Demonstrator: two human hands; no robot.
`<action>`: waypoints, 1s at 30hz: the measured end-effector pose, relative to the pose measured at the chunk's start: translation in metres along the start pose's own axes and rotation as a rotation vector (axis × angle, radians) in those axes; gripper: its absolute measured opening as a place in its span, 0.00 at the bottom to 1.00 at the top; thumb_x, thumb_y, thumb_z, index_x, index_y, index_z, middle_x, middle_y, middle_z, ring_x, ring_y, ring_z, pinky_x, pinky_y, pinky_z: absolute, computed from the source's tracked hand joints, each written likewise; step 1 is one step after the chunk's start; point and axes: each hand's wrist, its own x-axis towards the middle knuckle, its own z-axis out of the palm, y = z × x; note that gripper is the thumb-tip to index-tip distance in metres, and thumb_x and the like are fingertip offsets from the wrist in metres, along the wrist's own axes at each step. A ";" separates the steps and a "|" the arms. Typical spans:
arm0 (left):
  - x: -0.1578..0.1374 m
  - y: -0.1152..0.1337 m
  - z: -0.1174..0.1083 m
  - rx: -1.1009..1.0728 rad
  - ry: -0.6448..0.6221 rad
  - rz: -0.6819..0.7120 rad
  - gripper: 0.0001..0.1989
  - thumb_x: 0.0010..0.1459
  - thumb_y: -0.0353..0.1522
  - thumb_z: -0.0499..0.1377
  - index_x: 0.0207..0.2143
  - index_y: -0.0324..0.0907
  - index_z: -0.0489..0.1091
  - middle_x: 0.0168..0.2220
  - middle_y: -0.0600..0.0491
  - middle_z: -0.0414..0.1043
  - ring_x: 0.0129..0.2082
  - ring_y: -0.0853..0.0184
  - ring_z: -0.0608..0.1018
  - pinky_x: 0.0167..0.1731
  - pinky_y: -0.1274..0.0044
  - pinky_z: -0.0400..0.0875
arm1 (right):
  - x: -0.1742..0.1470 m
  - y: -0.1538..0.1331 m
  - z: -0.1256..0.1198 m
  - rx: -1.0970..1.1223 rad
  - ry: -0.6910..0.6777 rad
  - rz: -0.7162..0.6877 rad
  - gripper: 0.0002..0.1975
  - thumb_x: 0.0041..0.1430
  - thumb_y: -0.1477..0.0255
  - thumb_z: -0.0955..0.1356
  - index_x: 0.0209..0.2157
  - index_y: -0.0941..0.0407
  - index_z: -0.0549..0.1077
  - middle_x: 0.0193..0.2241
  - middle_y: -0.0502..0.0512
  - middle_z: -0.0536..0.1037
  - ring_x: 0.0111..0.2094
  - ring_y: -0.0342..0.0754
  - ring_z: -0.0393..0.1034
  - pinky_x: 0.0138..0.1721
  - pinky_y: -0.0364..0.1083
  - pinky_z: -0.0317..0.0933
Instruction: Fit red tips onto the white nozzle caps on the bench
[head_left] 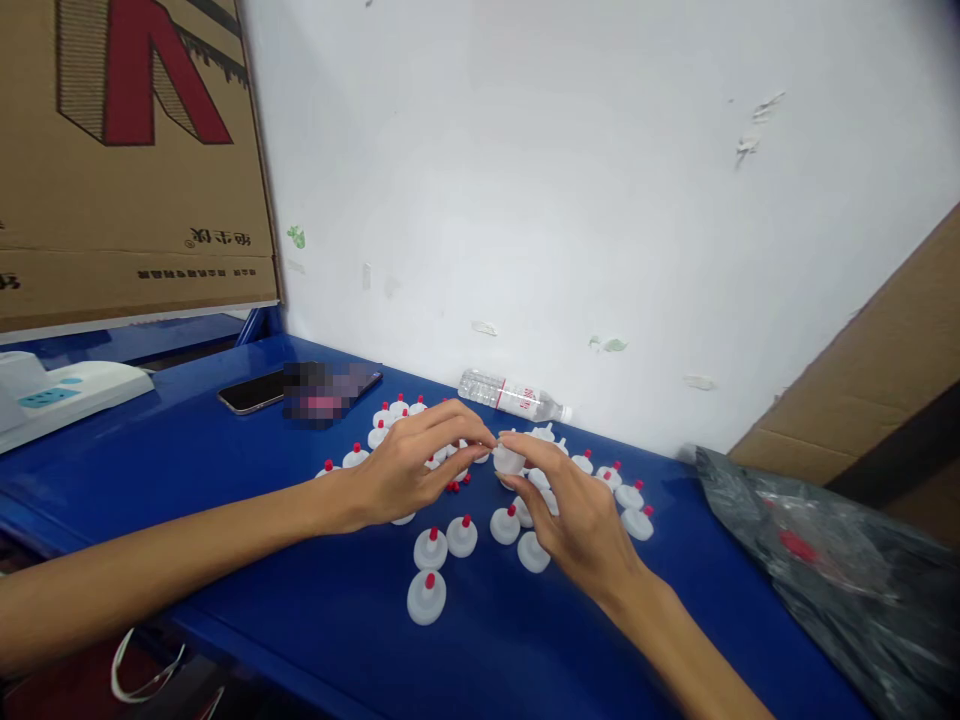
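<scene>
Over the blue table, my right hand (581, 510) grips a white plastic nozzle cap (508, 461) between thumb and fingers, tilted toward the left. My left hand (416, 455) is pinched closed at the tip of that cap; whatever is between its fingertips is too small to make out. Around both hands stand several white nozzle caps with red tips, such as one nozzle cap (426, 598) near the front. Loose small red tips (454, 487) lie beneath my left hand. A few white caps behind my right hand show no red tip.
A clear plastic bottle (514, 396) lies against the white wall. Phones (251, 392) rest at the back left, partly blurred. A white power strip (75, 395) is at the far left, below a large cardboard box (135, 200). A dark plastic bag (825, 560) covers the right side.
</scene>
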 end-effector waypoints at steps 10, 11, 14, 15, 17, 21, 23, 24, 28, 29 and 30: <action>-0.001 0.002 0.001 -0.049 0.010 0.015 0.03 0.67 0.27 0.63 0.43 0.40 0.75 0.35 0.50 0.80 0.34 0.67 0.80 0.36 0.75 0.77 | 0.003 -0.015 -0.002 0.111 -0.071 0.091 0.30 0.71 0.76 0.65 0.70 0.49 0.54 0.64 0.58 0.72 0.64 0.50 0.68 0.62 0.52 0.69; -0.002 0.001 0.001 -0.056 0.003 0.019 0.04 0.67 0.27 0.63 0.43 0.40 0.75 0.35 0.50 0.80 0.34 0.67 0.80 0.36 0.75 0.77 | 0.004 -0.018 -0.002 0.132 -0.085 0.110 0.31 0.71 0.73 0.66 0.70 0.50 0.54 0.66 0.60 0.70 0.66 0.52 0.65 0.64 0.55 0.67; -0.004 0.000 0.001 -0.041 -0.005 0.021 0.07 0.65 0.27 0.65 0.46 0.41 0.75 0.38 0.50 0.78 0.37 0.67 0.80 0.38 0.75 0.77 | 0.004 -0.020 -0.002 0.165 -0.082 0.122 0.33 0.70 0.69 0.68 0.71 0.51 0.52 0.70 0.63 0.63 0.71 0.55 0.56 0.66 0.59 0.62; -0.005 -0.001 0.002 -0.018 -0.008 0.013 0.09 0.65 0.28 0.66 0.47 0.41 0.74 0.40 0.49 0.77 0.40 0.66 0.79 0.40 0.74 0.77 | 0.004 -0.020 -0.002 0.168 -0.072 0.118 0.34 0.69 0.69 0.69 0.71 0.50 0.52 0.70 0.63 0.62 0.71 0.55 0.56 0.66 0.60 0.62; -0.006 -0.002 0.001 0.043 -0.025 -0.022 0.15 0.64 0.31 0.67 0.52 0.41 0.73 0.47 0.46 0.74 0.45 0.64 0.79 0.44 0.72 0.78 | 0.003 -0.018 -0.001 0.163 -0.067 0.111 0.36 0.69 0.69 0.70 0.71 0.48 0.50 0.70 0.62 0.64 0.70 0.55 0.58 0.66 0.59 0.64; -0.010 -0.002 0.002 0.142 -0.099 -0.045 0.27 0.65 0.38 0.66 0.63 0.43 0.66 0.56 0.41 0.70 0.53 0.57 0.77 0.51 0.64 0.79 | 0.003 -0.015 0.001 0.126 -0.084 0.070 0.37 0.70 0.68 0.69 0.72 0.46 0.49 0.66 0.61 0.69 0.67 0.55 0.65 0.62 0.58 0.69; -0.011 -0.002 0.002 0.181 -0.117 -0.040 0.29 0.66 0.40 0.65 0.66 0.45 0.63 0.57 0.40 0.70 0.57 0.55 0.75 0.55 0.60 0.77 | 0.003 -0.014 0.002 0.100 -0.070 0.030 0.36 0.70 0.69 0.68 0.72 0.47 0.49 0.64 0.61 0.71 0.64 0.54 0.68 0.60 0.56 0.71; -0.011 -0.001 0.002 0.201 -0.121 -0.040 0.30 0.67 0.40 0.64 0.67 0.45 0.62 0.57 0.40 0.70 0.57 0.54 0.75 0.55 0.59 0.77 | 0.003 -0.013 0.002 0.086 -0.061 0.012 0.35 0.71 0.70 0.68 0.72 0.48 0.49 0.63 0.61 0.72 0.64 0.53 0.69 0.60 0.55 0.71; -0.012 0.001 0.003 0.251 -0.146 -0.019 0.28 0.69 0.41 0.61 0.68 0.43 0.61 0.57 0.39 0.68 0.58 0.54 0.74 0.55 0.59 0.76 | 0.005 -0.013 0.002 0.037 -0.036 -0.026 0.34 0.71 0.71 0.67 0.72 0.49 0.50 0.60 0.61 0.75 0.61 0.50 0.71 0.59 0.51 0.71; -0.012 0.001 0.004 0.257 -0.154 -0.017 0.28 0.70 0.41 0.60 0.68 0.43 0.60 0.57 0.38 0.68 0.58 0.54 0.73 0.55 0.58 0.76 | 0.006 -0.014 0.002 0.026 -0.037 -0.031 0.34 0.71 0.71 0.67 0.72 0.49 0.50 0.59 0.61 0.75 0.61 0.50 0.72 0.59 0.51 0.72; -0.012 0.001 0.004 0.259 -0.159 -0.015 0.28 0.70 0.41 0.60 0.67 0.42 0.60 0.57 0.38 0.68 0.59 0.53 0.73 0.55 0.58 0.76 | 0.006 -0.014 0.002 0.017 -0.039 -0.034 0.34 0.71 0.70 0.67 0.72 0.49 0.50 0.59 0.61 0.76 0.60 0.51 0.73 0.58 0.52 0.72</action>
